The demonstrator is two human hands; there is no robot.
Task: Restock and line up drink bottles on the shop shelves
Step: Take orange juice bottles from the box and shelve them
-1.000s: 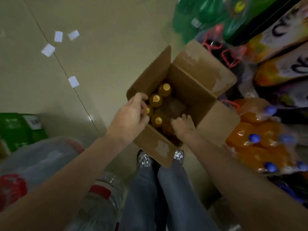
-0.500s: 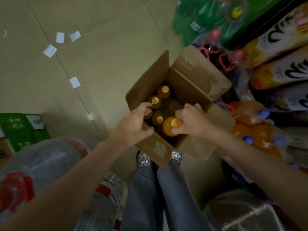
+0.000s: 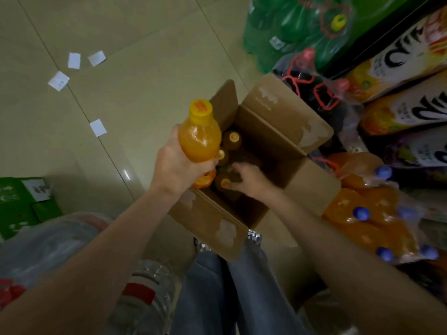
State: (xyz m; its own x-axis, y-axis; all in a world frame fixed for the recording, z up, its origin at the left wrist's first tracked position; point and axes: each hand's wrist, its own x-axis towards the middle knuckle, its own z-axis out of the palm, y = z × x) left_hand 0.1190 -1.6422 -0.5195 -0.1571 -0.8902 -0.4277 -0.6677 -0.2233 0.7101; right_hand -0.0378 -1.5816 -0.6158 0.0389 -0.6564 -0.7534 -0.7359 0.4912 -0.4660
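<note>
Bottles of orange drink (image 3: 231, 140) stood upright in an open cardboard box (image 3: 273, 131) on the tiled floor (image 3: 145, 76). The left hand (image 3: 177, 165) gripped one orange bottle (image 3: 200, 137) round its body, lifted above the box's left edge, yellow cap (image 3: 200, 110) pointing away. The right hand (image 3: 249, 178) reached down inside the box, fingers curled over the top of another bottle (image 3: 225, 182). Shrink-wrapped packs of orange bottles with blue caps (image 3: 370, 221) lay just right of the box, green bottle packs (image 3: 302, 27) beyond it. White paper slips (image 3: 73, 60) dotted the floor.
</note>
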